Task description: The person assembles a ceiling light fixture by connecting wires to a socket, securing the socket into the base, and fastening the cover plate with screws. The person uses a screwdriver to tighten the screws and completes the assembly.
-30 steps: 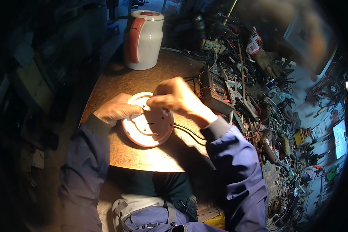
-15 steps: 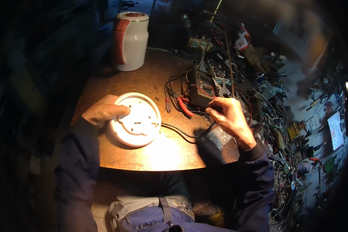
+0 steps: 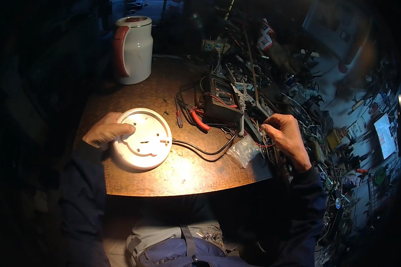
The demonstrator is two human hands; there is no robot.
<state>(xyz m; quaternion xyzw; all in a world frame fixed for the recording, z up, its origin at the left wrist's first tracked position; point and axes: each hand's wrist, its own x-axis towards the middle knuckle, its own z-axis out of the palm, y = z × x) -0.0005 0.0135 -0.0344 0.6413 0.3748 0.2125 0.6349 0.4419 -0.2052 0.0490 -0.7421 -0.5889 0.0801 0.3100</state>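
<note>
My left hand (image 3: 103, 131) grips the left edge of a round white plastic base (image 3: 152, 124), with the thumb on its recessed face, which has several holes. From the base's right side a black cord (image 3: 200, 145) runs across the wooden table toward a small clear plastic bag (image 3: 243, 151). My right hand (image 3: 289, 138) hovers past the bag, near the table's right edge, thumb and forefinger pinched together. Whatever lies between those fingertips is too small to make out. Closest to that hand are the tools and wires heaped at the right.
A white jug with a red handle (image 3: 137, 53) stands at the back left. Red-handled pliers (image 3: 200, 121), a small screwdriver (image 3: 179, 119), loose screws (image 3: 165, 112) and a dark meter box (image 3: 223, 104) lie mid-table. Tangled cables and parts (image 3: 294, 100) crowd the right side.
My right hand has shifted right, away from the cord and the plastic bag, which now shows fully. The left hand still holds the base. The whole view has swung slightly.
</note>
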